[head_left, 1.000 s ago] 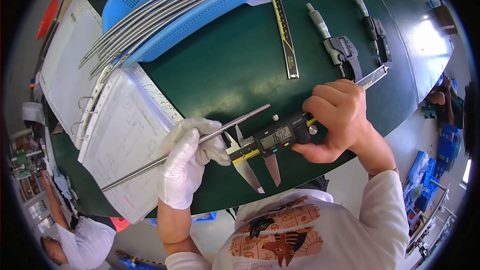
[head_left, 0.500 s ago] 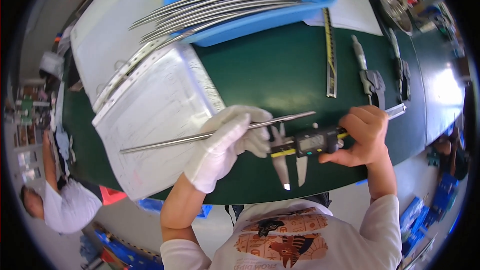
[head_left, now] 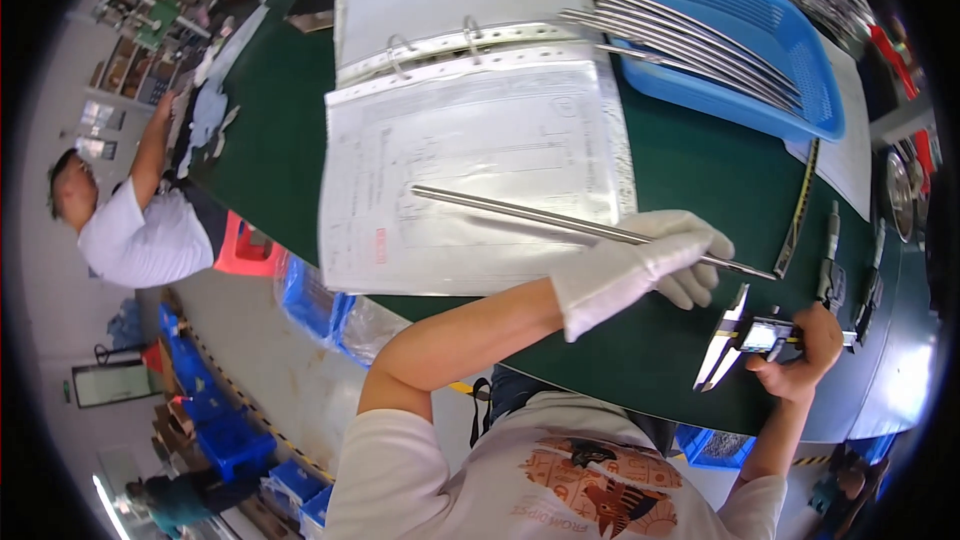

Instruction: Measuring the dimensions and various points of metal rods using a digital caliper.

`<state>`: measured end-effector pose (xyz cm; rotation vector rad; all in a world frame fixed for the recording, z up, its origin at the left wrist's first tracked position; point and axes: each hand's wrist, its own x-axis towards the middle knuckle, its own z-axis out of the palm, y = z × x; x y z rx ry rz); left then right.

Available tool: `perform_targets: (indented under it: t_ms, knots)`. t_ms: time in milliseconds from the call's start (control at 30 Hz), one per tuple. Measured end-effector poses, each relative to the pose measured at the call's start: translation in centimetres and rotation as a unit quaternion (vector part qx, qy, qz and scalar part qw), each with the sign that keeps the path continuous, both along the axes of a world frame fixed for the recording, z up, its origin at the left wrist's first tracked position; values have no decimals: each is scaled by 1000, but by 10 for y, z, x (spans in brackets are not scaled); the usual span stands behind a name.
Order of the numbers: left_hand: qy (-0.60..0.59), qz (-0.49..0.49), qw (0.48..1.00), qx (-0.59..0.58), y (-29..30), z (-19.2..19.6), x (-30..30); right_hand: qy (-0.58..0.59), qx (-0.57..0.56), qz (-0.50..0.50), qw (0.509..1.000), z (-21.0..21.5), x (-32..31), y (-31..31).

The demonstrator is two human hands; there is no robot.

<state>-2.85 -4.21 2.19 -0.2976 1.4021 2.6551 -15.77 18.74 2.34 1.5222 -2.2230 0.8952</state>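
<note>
View has swung left: ring binder (head_left: 450, 155) now mid-frame, steel rod (head_left: 520, 210) and digital caliper (head_left: 765, 336) farther right. Rod slants above the binder, gloved left fingers (head_left: 684, 292) closed round it toward its thinner end; bare right fingers (head_left: 822, 332) wrap the caliper. Likely stiff, fairly light, slick; a grip nearer mid-length should balance better. Looks slim, round, bright silver.

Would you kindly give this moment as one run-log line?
Left hand, white-gloved: holds metal rod; right hand, bare: holds digital caliper; rod: partly over open binder; blue basket: holds more rods
</note>
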Motion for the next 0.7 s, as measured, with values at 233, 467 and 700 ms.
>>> perform_targets:
  t_ms: [233,467,700]
  knots:
    - [-7,-1,1000,-3,0,6,4,-30,18,25,999,2,5,-7]
    - [13,11,999,46,17,-7,-1,84,25,75,993,6,12,-16]
    - [33,20,999,35,28,-12,2,114,-5,77,990,3,9,-10]
